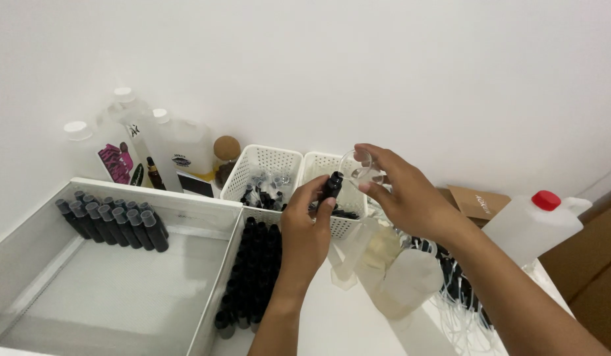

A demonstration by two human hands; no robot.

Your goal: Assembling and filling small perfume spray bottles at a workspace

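The small black bottle [332, 185] is best kept upright and steady under the clear cup [359, 168], with the cup's lip brought right over the bottle's mouth and tipped slowly so nothing is spilled. The bottle is pinched between thumb and fingers of the left hand [307, 227], above the white baskets [262, 173]. The cup, at two o'clock from the bottle, is gripped by the curled fingers of the right hand [406, 192].
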